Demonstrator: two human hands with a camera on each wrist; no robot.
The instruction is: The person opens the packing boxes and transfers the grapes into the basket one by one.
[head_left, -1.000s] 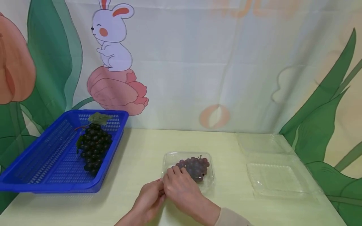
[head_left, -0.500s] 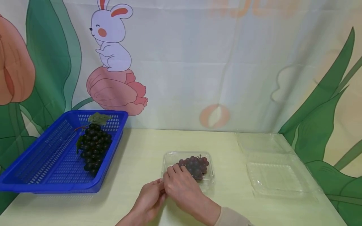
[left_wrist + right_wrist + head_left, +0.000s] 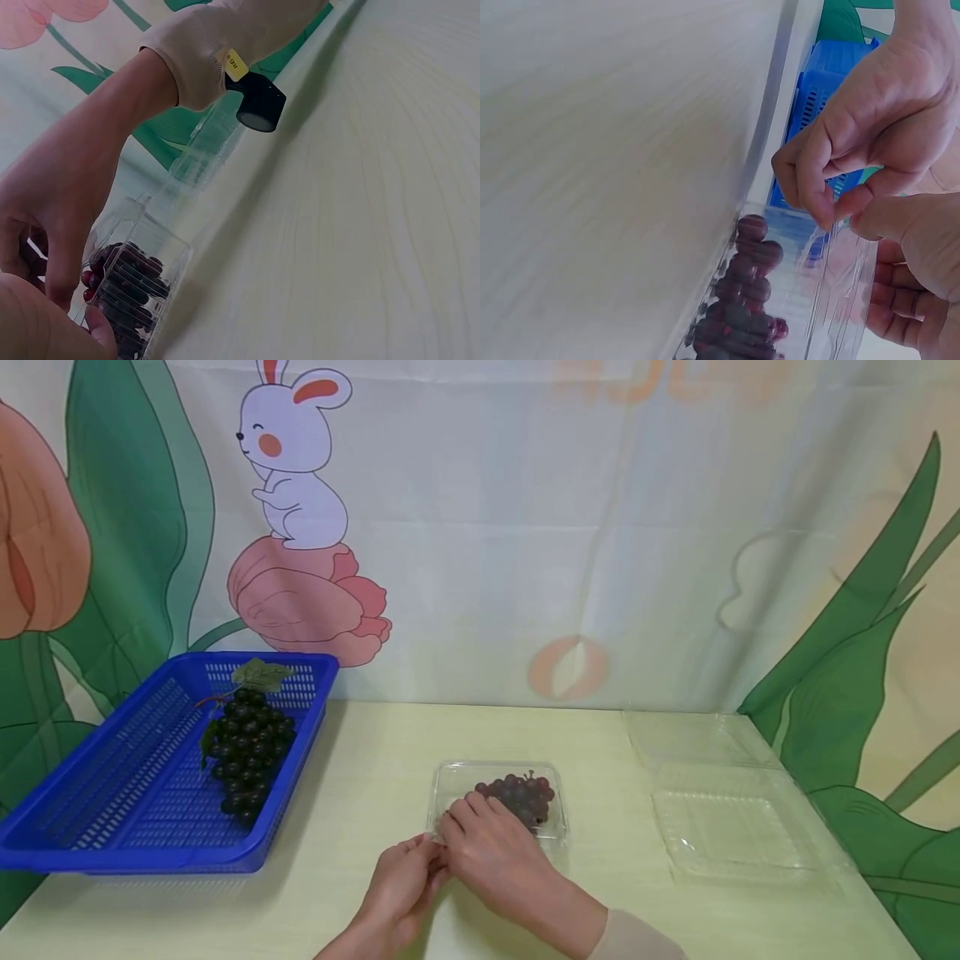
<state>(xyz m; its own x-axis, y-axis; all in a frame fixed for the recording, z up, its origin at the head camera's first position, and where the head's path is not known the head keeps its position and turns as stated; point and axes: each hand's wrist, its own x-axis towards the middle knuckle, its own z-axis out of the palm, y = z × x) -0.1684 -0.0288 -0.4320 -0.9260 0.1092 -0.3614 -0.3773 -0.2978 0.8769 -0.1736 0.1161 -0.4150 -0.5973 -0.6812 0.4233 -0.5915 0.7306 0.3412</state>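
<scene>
A clear plastic clamshell box (image 3: 450,777) stands on the table in the head view, its lid down over a bunch of dark red grapes (image 3: 525,793). At the box's near left corner, my left hand (image 3: 401,885) pinches the rim between thumb and forefinger, as the right wrist view shows. Beside it, my right hand (image 3: 502,860) has its thumb at the rim and its fingers bent over the lid, gripping the edge near that corner. The hands nearly touch and hide part of the near edge. In the left wrist view the grapes (image 3: 124,289) show through the box wall.
A blue perforated basket (image 3: 142,860) on the left holds a bunch of black grapes (image 3: 251,752) with leaves. On the right lies another clear plastic box (image 3: 735,835), opened out flat. A printed curtain (image 3: 487,568) hangs along the table's back edge.
My right hand and sleeve have shifted slightly to the right, with the fingers a little further over the lid. The left hand has edged right too. The box has stayed in place.
</scene>
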